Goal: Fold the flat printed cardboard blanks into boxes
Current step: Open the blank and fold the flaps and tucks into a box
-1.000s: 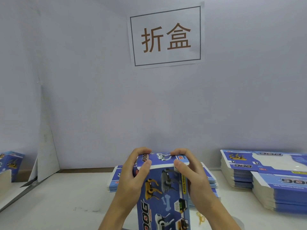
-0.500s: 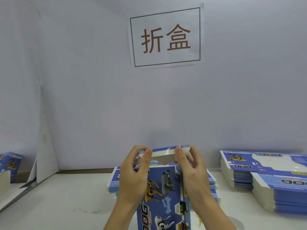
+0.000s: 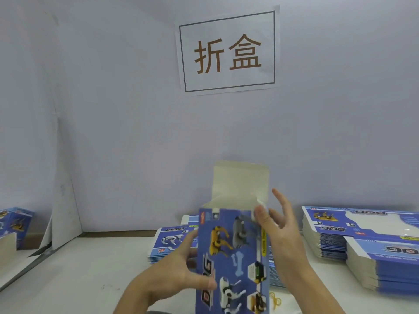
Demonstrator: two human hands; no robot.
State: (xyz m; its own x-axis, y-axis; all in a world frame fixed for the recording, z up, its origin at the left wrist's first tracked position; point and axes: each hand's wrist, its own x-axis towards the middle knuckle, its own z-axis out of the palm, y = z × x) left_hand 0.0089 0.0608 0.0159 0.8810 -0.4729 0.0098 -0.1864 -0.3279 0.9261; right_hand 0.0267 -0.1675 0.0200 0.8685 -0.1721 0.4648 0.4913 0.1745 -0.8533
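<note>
A tall blue printed cardboard box (image 3: 233, 261), with pictures of yellow, grey and white robot dogs and a pale bone on its front panel, stands upright in the near middle of the scene, held above the white table (image 3: 74, 275). Its top is open, and the plain cream lid flap (image 3: 240, 182) stands straight up at the far side of the opening. The left hand (image 3: 179, 266) grasps the box at its left edge: the thumb lies on the printed front panel near the lower left corner, and the fingers go behind the box, so most of them are hidden. The right hand (image 3: 281, 232) is at the upper right corner of the box, with the fingers spread and nearly straight, released from any grasp; the thumb touches the top right edge of the front panel. Behind the box, a low stack of flat blue printed blanks (image 3: 170, 243) lies on the table. To the right, a higher pile of the same flat blanks (image 3: 353, 241) lies on the table in two overlapping stacks. At the far left edge, a finished blue box (image 3: 15, 225) is partly visible. On the grey wall behind hangs a white paper sign (image 3: 229, 51) with two brown characters inside a dark frame.
</note>
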